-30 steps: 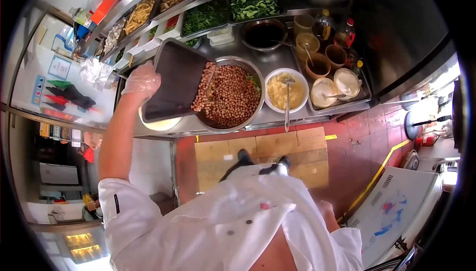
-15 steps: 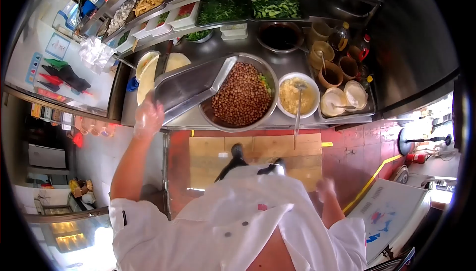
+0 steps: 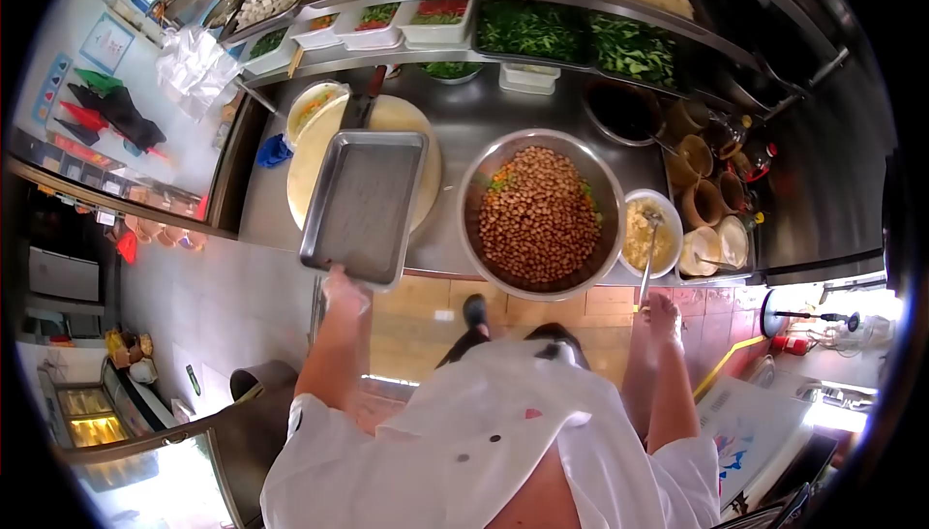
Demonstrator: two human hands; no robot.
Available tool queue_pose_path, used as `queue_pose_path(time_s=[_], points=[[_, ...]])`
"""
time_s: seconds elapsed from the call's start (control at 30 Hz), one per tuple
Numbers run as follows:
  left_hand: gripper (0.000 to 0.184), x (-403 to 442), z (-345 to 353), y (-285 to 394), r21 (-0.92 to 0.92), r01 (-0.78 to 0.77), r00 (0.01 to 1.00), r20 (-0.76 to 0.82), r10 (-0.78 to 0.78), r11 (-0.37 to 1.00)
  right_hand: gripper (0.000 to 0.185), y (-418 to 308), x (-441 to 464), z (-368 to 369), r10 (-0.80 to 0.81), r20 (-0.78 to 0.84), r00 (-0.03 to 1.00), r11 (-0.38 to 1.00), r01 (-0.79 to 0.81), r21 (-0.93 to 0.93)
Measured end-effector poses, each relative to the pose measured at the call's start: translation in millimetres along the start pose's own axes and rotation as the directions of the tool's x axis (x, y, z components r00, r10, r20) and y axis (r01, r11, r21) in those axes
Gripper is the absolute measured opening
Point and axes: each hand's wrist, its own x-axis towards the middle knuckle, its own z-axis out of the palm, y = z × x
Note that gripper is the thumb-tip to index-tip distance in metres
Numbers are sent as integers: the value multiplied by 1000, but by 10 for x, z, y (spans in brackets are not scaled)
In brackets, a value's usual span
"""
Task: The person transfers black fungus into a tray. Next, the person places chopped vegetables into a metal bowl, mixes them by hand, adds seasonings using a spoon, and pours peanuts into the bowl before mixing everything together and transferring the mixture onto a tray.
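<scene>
My left hand [image 3: 344, 295], in a clear glove, grips the near edge of an empty rectangular metal tray [image 3: 366, 202]. The tray is held over a round pale board [image 3: 424, 147], on which a cleaver with a dark handle [image 3: 372, 86] rests, partly hidden by the tray. To the right stands a large steel bowl [image 3: 471, 229] heaped with brown peanuts [image 3: 540, 214], with green and orange diced bits showing at their sides. My right hand [image 3: 663, 316], also gloved, hangs loosely by the counter's front edge with nothing visible in it, close to a spoon's handle [image 3: 646, 272].
A white bowl of minced garlic-like food [image 3: 664, 263] holds the spoon. Behind it sits a bowl of dark liquid [image 3: 624, 108]. Cups and bottles [image 3: 716, 161] crowd the right. Shelves above carry trays of greens [image 3: 530, 30]. A blue cloth [image 3: 274, 151] lies at left.
My left hand has brought the tray from its tilt over the bowl's rim leftward and down level over the board. The peanut heap is now fully visible. My right hand has risen towards the counter.
</scene>
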Motion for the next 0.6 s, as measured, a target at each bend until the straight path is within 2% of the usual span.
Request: queue_pose_path(time_s=[0.1, 0.17, 0.27, 0.33, 0.43, 0.47, 0.5, 0.57, 0.6], points=[[30, 439, 217, -160, 18, -108, 985, 138, 104, 994, 33, -434, 82, 401, -64, 51, 997, 994, 68, -85], [29, 564, 330, -167, 80, -176, 970, 181, 160, 981, 33, -581, 149, 596, -115, 96, 989, 993, 117, -9], [35, 703, 320, -197, 301, -196, 973, 181, 146, 933, 34, -748, 312, 766, -179, 65, 982, 980, 184, -80], [40, 669, 310, -320, 412, -286, 943, 284, 176, 865, 40, -789, 438, 825, -198, 27, 980, 961, 199, -190], [46, 176, 590, -550, 391, -534, 770, 590, 241, 750, 49, -958, 650, 970, -167, -31, 985, 930, 147, -336], [48, -76, 769, -563, 391, -584, 714, 665, 220, 712, 52, -948, 712, 1025, -237, -39, 971, 931, 216, -293], [50, -362, 1031, -490, 411, -620, 667, 725, 173, 668, 54, -870, 897, 1048, -216, -15, 976, 932, 202, -301], [54, -1044, 1564, -243, 458, -682, 597, 799, 72, 570, 56, -1250, 825, 1180, -251, -34, 967, 833, 198, -516], [57, -1233, 1870, -129, 477, -711, 582, 811, 52, 517, 56, -1304, 892, 1191, -208, 0, 978, 841, 179, -510]])
